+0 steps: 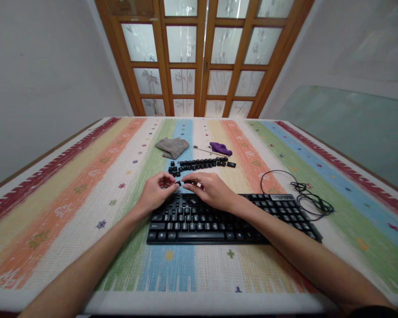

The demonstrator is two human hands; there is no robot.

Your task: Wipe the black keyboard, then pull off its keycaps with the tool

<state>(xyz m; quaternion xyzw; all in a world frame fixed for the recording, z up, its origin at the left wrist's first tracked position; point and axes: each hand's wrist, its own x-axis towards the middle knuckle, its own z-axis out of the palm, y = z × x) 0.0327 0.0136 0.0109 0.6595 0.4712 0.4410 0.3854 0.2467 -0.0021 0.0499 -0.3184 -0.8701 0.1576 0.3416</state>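
Observation:
Over the back left part of a black keyboard (pixel 199 236), my two hands meet fingertip to fingertip. My left hand (pixel 155 191) pinches a small black keycap (pixel 178 183). My right hand (pixel 214 190) is closed in a pinch on a thin tool with a pale tip (pixel 182 182), which reaches toward the keycap; its kind is too small to tell. Small bare posts show on the keyboard's upper left, where keys are off. Just beyond my hands, several loose black keycaps (pixel 199 164) lie in rough rows on the striped tablecloth.
A grey cloth (pixel 173 147) lies behind the keycaps, with a purple cloth (pixel 220 148) to its right. A thin rod (pixel 209 151) with a dark end lies between them. The keyboard's black cable (pixel 313 198) is coiled at the right. Wood-framed glass doors (pixel 199 57) stand behind the table.

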